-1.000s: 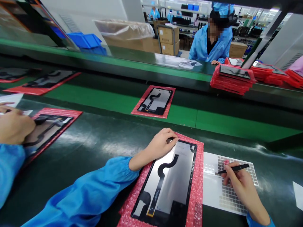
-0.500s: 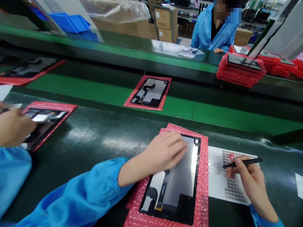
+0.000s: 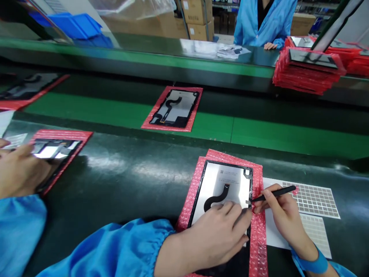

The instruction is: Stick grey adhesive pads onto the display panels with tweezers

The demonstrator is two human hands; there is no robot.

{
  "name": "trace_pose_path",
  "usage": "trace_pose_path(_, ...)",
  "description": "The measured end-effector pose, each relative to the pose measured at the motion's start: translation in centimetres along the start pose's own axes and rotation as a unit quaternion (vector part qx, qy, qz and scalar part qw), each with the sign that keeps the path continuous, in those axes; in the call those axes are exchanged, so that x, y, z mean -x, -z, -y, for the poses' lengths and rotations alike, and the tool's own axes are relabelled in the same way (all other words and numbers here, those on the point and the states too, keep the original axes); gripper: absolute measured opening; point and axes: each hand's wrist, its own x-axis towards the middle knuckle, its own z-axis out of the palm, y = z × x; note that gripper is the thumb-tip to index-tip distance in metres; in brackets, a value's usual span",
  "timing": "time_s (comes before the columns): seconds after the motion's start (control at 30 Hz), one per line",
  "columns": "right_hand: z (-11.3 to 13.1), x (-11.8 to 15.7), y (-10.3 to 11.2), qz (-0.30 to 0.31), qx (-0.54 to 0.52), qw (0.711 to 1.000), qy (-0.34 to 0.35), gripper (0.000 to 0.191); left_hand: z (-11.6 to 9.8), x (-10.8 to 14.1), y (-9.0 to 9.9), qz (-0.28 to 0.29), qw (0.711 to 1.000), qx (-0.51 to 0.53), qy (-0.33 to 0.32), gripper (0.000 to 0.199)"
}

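Observation:
Right in front of me lies a display panel (image 3: 213,173) with a silver back, black border and curved black flex cable (image 3: 216,199), on red bubble-wrap bags (image 3: 258,246). My left hand (image 3: 216,234) rests over the panel's lower middle, fingers spread and slightly bent, hiding part of it. In my right hand (image 3: 281,215) is a pair of black tweezers (image 3: 276,191), its tip at the panel's right edge. A small pale piece shows at that tip. White sheets with a grid of small stickers (image 3: 319,200) lie beneath and beside my right hand.
Another panel (image 3: 177,107) sits on its red bag on the green strip beyond. At left, another person's hand (image 3: 20,169) works over a panel. Red-bagged panels (image 3: 309,73) are stacked on the ledge at the back right. A person in a blue smock (image 3: 263,23) stands opposite.
My right hand has moved left with the tweezers, from the sticker sheet to the panel's edge. My left hand has moved down the panel, uncovering its upper part and the cable.

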Motion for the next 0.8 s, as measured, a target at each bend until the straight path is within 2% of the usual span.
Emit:
trace_pose_path(0.23,0.22,-0.07,-0.26,0.006,-0.002,1.0,-0.006,0.03,-0.03,0.18,-0.58,-0.027,0.999,-0.012,-0.012,0.051)
trace_pose_path(0.63,0.04,-0.08,-0.27,0.007,0.003,1.0,-0.013,0.032,-0.25,0.28,-0.61,-0.012,1.0,-0.022,-0.003,0.062)
trace_pose_path(0.8,-0.21,0.05,-0.15,0.006,0.002,1.0,-0.017,0.031,-0.58,0.3,-0.96,-0.005,0.999,-0.036,0.002,0.06)
